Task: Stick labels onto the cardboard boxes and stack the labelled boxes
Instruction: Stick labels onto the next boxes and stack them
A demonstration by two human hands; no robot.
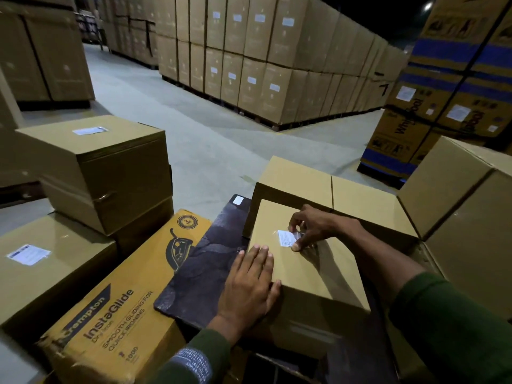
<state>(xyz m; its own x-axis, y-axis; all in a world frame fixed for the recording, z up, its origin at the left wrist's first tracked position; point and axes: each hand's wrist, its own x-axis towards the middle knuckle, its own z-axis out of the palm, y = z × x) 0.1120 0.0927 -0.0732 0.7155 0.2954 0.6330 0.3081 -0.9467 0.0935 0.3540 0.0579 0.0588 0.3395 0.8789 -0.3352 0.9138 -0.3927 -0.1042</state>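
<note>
One plain cardboard box is being worked on at the lower centre, set on top of a larger open carton with raised flaps. One white label is seen on its top face, toward the far edge. The label is pinched and pressed down by the curled fingers of the right hand. The left hand is laid flat on the near left edge of the same box, its fingers straight and held together.

To the left, two labelled boxes are stacked: an upper box and a lower box, each with one white label on top. One yellow printed iron carton is lying beside them, and one dark flat box with a small white sticker is wedged between it and the worked box.

Open grey floor is left beyond the boxes, bounded by tall pallet stacks at the back and right.
</note>
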